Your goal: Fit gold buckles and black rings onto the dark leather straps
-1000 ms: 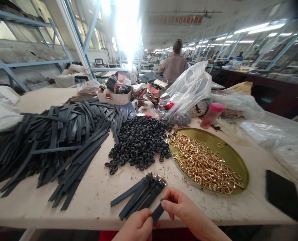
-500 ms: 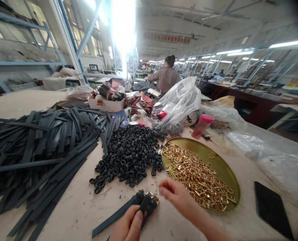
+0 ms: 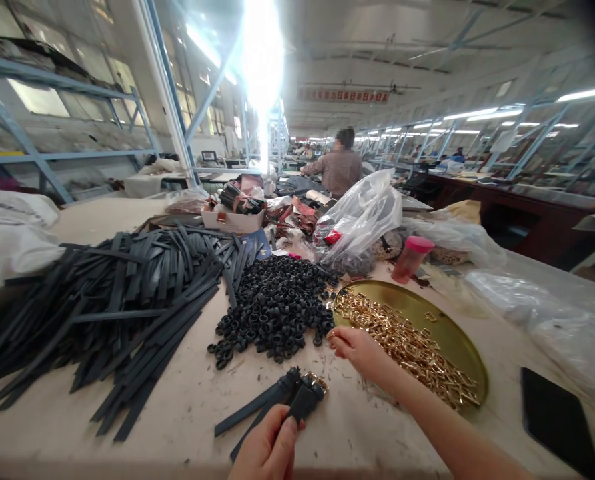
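Near the front edge, my left hand (image 3: 270, 443) is closed around dark straps (image 3: 302, 400) with gold buckles (image 3: 317, 383) at their upper end. The strap tails point down to the left. My right hand (image 3: 352, 347) is pinched at the left rim of the gold tray (image 3: 460, 337), and a small gold piece (image 3: 331, 335) shows at its fingertips. Many gold buckles (image 3: 402, 340) lie in the tray. Black loops (image 3: 277, 307) are heaped behind my hands, left of the tray.
Long dark strips (image 3: 142, 287) cover the table's left side. A pink-lidded jar (image 3: 411, 259) and a clear plastic bag (image 3: 365, 213) stand behind the tray. A black flat object (image 3: 557, 417) lies at right. Farther back, a person (image 3: 341, 167) faces away.
The view has shifted, with the table's front edge now showing. My right hand has moved up towards the tray's left rim, away from the straps. My left hand still holds the straps.
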`<state>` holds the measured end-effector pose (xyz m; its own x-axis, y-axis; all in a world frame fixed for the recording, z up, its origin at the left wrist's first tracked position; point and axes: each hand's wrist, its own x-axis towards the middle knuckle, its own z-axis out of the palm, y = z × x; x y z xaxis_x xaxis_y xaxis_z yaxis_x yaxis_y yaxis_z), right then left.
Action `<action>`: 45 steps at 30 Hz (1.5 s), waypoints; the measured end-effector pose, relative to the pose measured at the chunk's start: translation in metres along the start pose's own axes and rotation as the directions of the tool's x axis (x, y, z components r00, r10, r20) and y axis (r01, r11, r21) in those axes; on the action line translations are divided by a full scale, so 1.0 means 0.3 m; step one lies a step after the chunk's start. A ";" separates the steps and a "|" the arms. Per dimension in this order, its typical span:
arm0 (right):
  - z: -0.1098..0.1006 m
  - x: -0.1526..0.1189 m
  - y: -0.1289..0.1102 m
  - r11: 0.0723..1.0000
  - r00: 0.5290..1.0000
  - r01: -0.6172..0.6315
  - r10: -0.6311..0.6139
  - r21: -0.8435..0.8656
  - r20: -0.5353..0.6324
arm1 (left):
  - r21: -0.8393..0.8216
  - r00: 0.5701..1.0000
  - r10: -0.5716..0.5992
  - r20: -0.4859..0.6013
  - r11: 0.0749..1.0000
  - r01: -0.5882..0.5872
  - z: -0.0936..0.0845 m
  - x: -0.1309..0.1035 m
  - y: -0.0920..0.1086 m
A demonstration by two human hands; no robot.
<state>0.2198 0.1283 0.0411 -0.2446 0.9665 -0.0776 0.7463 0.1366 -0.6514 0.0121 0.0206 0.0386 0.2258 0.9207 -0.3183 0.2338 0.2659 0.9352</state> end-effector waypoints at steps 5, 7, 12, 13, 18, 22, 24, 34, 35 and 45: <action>0.094 -0.213 -0.167 0.745 0.990 -0.069 -0.032 0.664 0.139 | 0.165 0.995 0.100 -0.015 0.982 -0.096 0.003 -0.036 0.045; 0.119 -0.260 -0.197 0.459 0.979 -0.185 0.004 0.869 0.206 | 0.209 0.991 0.132 0.002 0.969 -0.129 0.000 -0.051 0.048; 0.144 -0.287 -0.205 0.128 0.954 -0.298 0.048 0.946 0.294 | 0.264 0.989 0.146 -0.018 0.955 -0.136 -0.027 -0.097 0.043; 0.147 -0.289 -0.206 0.110 0.951 -0.308 0.051 0.945 0.304 | 0.274 0.991 0.134 -0.006 0.953 -0.127 -0.032 -0.105 0.046; 0.184 -0.311 -0.222 0.218 0.946 -0.324 0.042 0.921 0.322 | 0.286 0.984 0.158 0.085 0.942 -0.176 -0.030 -0.124 0.074; 0.234 -0.326 -0.229 0.472 0.989 -0.140 0.027 0.871 0.144 | 0.194 0.983 0.176 0.058 0.963 -0.184 0.001 -0.112 0.073; 0.253 -0.327 -0.224 0.526 0.997 -0.074 0.054 0.847 0.054 | 0.164 0.986 0.160 0.039 0.973 -0.164 0.013 -0.107 0.065; 0.291 -0.336 -0.212 0.587 0.996 -0.053 0.089 0.808 0.001 | 0.050 0.997 0.057 0.048 0.997 -0.060 0.007 -0.095 0.016; 0.295 -0.338 -0.214 0.586 0.996 -0.045 0.093 0.809 -0.011 | 0.029 0.997 0.057 0.048 0.998 -0.058 0.007 -0.093 0.015; 0.316 -0.365 -0.197 0.708 0.981 0.041 0.104 0.705 -0.161 | -0.085 0.990 -0.080 0.115 0.992 0.090 0.020 -0.067 -0.030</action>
<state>0.1439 -0.0061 0.0166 -0.0625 0.9978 -0.0221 0.0819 -0.0169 -0.9965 0.0112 -0.0021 0.0358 0.3137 0.8575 -0.4077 0.1723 0.3708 0.9126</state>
